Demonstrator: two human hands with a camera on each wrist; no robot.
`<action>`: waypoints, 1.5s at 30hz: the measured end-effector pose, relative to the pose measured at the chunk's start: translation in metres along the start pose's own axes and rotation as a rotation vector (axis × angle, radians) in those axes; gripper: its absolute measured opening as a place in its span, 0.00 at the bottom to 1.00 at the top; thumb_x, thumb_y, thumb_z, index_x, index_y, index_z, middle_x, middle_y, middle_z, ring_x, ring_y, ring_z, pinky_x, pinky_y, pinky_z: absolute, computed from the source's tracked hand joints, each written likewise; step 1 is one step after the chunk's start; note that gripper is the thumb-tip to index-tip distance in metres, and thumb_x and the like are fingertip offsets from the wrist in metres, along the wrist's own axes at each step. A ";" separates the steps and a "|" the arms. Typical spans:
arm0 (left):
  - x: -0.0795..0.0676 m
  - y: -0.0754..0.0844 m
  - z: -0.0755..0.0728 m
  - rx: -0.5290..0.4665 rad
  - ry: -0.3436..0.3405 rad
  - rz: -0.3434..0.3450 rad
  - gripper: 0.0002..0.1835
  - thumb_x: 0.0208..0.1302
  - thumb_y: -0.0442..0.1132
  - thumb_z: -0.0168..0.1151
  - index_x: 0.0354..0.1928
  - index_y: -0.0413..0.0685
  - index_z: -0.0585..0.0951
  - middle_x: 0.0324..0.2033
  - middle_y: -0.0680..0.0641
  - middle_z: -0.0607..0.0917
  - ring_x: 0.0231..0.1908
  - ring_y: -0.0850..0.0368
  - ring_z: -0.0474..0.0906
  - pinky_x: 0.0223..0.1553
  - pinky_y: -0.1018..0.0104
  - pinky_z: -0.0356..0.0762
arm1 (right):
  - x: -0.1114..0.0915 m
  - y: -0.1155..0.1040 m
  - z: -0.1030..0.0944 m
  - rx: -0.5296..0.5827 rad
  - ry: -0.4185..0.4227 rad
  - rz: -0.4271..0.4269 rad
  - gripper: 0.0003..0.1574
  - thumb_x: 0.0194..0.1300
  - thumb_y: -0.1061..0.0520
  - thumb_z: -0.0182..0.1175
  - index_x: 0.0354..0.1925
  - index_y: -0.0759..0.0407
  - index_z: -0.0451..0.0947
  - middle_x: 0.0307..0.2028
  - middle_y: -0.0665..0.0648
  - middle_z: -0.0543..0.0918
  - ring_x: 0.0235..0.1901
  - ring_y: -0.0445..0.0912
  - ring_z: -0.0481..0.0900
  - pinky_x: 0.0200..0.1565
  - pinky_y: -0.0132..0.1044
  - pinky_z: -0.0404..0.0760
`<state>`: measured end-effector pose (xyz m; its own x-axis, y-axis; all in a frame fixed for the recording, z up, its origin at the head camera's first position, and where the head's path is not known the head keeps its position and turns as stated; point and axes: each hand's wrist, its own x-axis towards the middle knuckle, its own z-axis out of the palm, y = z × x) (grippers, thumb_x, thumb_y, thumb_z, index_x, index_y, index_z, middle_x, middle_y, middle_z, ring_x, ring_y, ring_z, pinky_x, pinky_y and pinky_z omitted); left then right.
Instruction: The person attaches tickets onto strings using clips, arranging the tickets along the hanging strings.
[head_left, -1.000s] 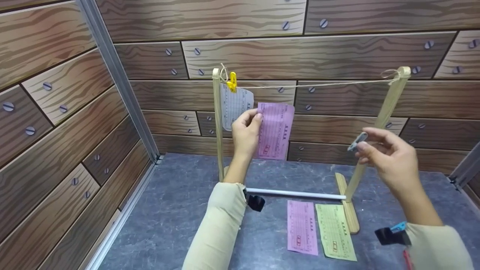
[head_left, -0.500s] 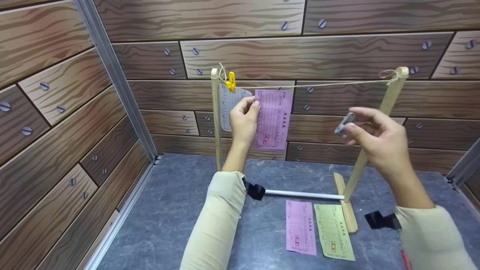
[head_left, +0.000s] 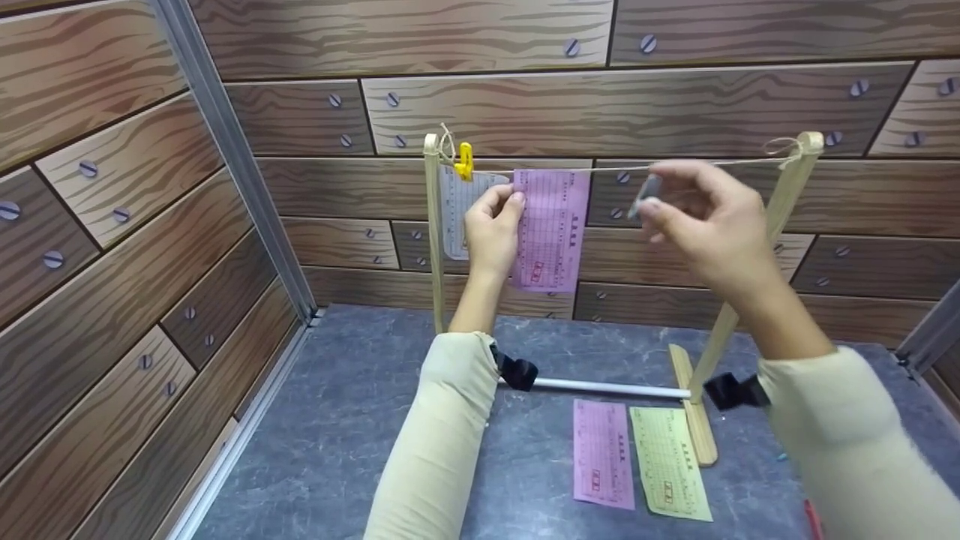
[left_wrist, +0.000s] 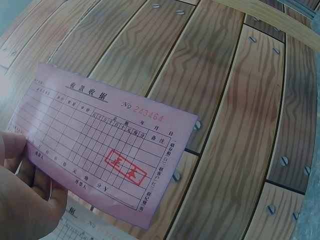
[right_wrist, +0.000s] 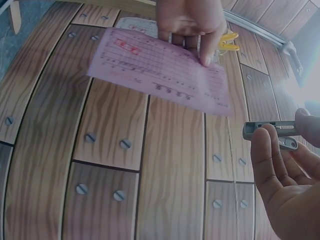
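Head view: a person's two bare hands work at a small wooden drying rack on a dark, marbled tabletop [head_left: 337, 420]. The left hand [head_left: 491, 229] pinches a pink receipt slip [head_left: 551, 232] by its left edge, holding it upright near the left end of the rack's string [head_left: 622, 169]. The slip's top edge lines up with the string; whether they touch cannot be told. To the right, the right hand [head_left: 709, 221] grips a grey clothespin [head_left: 643, 198] between thumb and fingers, apart from the slip. At the far left of the string, a yellow clothespin [head_left: 465, 161] holds a white receipt slip [head_left: 452, 217], partly behind the left hand. The string is tied between a left post [head_left: 435, 240] and a right post [head_left: 784, 202], with a white rod [head_left: 611, 388] low between them. On the table, nearer the viewer, lie a second pink slip [head_left: 604, 454] and, just right of it, a yellow-green slip [head_left: 670, 463].

Left wrist view: the pink slip is tilted, gripped at its left side, showing Chinese print, a red serial number and a red boxed stamp.

Right wrist view: the grey clothespin sits lengthwise between thumb and fingertips; the held pink slip is at upper left, the yellow clothespin beyond it.
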<state>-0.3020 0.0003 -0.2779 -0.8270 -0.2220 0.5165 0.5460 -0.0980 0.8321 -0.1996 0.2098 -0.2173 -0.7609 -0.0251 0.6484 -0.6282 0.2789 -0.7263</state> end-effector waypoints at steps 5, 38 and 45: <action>-0.001 -0.002 0.001 -0.010 0.014 -0.025 0.07 0.68 0.26 0.58 0.42 0.27 0.83 0.32 0.43 0.83 0.31 0.61 0.75 0.35 0.70 0.75 | 0.018 -0.010 0.009 -0.006 -0.015 0.040 0.24 0.63 0.70 0.67 0.57 0.69 0.76 0.40 0.58 0.84 0.30 0.45 0.84 0.34 0.34 0.84; -0.002 -0.003 0.004 -0.026 0.076 0.021 0.06 0.66 0.24 0.58 0.40 0.28 0.83 0.29 0.46 0.83 0.29 0.64 0.73 0.34 0.72 0.73 | 0.072 -0.015 0.047 -0.293 0.120 -0.053 0.03 0.63 0.68 0.67 0.33 0.63 0.84 0.25 0.52 0.84 0.18 0.38 0.78 0.22 0.26 0.75; -0.001 -0.004 0.004 -0.029 0.086 0.003 0.06 0.66 0.24 0.58 0.39 0.27 0.83 0.26 0.48 0.81 0.27 0.64 0.72 0.32 0.73 0.72 | 0.081 -0.016 0.057 -0.322 0.092 -0.060 0.02 0.61 0.68 0.69 0.33 0.65 0.84 0.26 0.53 0.85 0.23 0.39 0.78 0.26 0.24 0.74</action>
<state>-0.3039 0.0052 -0.2804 -0.8114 -0.3042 0.4991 0.5533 -0.1247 0.8236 -0.2608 0.1485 -0.1666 -0.6969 0.0317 0.7165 -0.5771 0.5685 -0.5864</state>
